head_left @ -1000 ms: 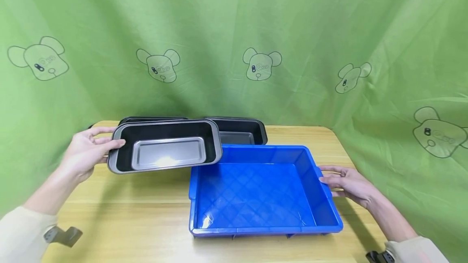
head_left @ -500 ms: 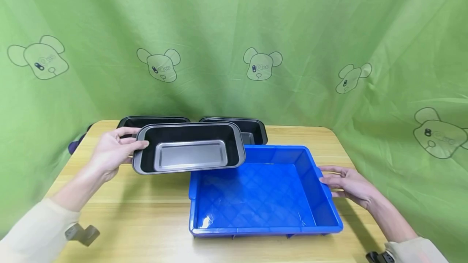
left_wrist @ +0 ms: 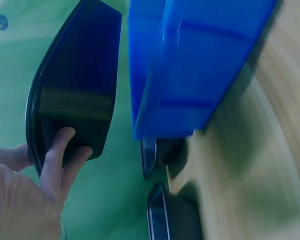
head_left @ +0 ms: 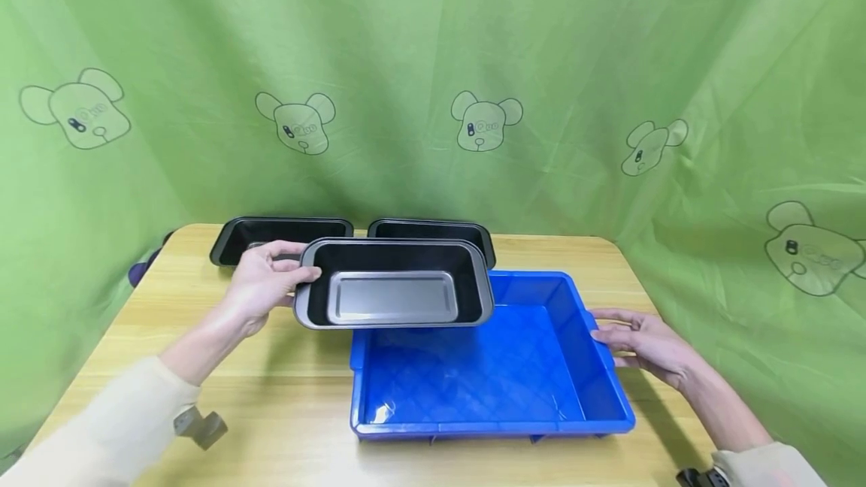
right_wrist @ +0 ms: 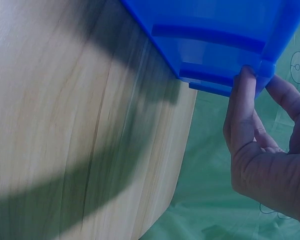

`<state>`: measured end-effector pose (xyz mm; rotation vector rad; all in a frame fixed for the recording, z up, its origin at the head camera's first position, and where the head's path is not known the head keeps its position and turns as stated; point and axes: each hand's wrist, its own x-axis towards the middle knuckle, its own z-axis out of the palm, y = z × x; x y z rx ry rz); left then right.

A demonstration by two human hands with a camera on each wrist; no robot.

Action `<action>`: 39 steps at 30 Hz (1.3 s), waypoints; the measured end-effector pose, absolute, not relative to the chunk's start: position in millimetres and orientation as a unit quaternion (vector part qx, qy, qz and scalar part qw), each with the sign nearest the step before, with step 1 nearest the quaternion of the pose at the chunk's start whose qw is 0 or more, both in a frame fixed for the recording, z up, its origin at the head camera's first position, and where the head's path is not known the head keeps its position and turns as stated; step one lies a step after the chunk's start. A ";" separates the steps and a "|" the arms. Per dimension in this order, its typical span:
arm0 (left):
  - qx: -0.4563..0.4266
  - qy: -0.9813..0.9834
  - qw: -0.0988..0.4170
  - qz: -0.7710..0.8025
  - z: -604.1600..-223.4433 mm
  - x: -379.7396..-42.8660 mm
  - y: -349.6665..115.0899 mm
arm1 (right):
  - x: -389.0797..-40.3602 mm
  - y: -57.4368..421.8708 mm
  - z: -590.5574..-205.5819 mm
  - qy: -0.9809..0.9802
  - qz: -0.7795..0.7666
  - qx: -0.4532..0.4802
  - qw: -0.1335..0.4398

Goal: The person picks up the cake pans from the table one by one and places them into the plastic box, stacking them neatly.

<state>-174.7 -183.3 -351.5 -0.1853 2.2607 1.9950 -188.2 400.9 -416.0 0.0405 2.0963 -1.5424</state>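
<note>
A dark loaf pan (head_left: 395, 297) hangs in the air over the back left part of a blue plastic tray (head_left: 494, 425). My left hand (head_left: 267, 284) pinches its left short end, with the thumb inside the rim and fingers against the outer wall, as the left wrist view shows on the pan's underside (left_wrist: 82, 95). At the tray's right side, my right hand (head_left: 649, 342) holds the rim between thumb and fingers; in the right wrist view the fingers (right_wrist: 246, 107) press the outer wall below the lip. The tray's visible floor holds nothing.
Two more dark loaf pans stand at the table's back edge: one at left (head_left: 233, 239), one behind the held pan (head_left: 433, 228). A green curtain (head_left: 392, 43) rises behind the wooden table (head_left: 284, 419). Something dark purple (head_left: 138, 272) shows past the left edge.
My left hand has carried the loaf pan rightward and slightly down, further over the tray. More of the back left pan shows now. My right hand and the tray have stayed put.
</note>
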 end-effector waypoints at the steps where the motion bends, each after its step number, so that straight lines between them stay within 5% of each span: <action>1: -0.063 0.747 0.061 0.659 -352.5 -175.0 -178.6 | -188.2 400.9 -416.3 0.777 -0.571 0.015 0.266; 39: -0.089 0.751 0.091 0.648 -392.8 -169.2 -71.3 | -188.8 401.7 -415.6 0.780 -0.565 0.012 0.270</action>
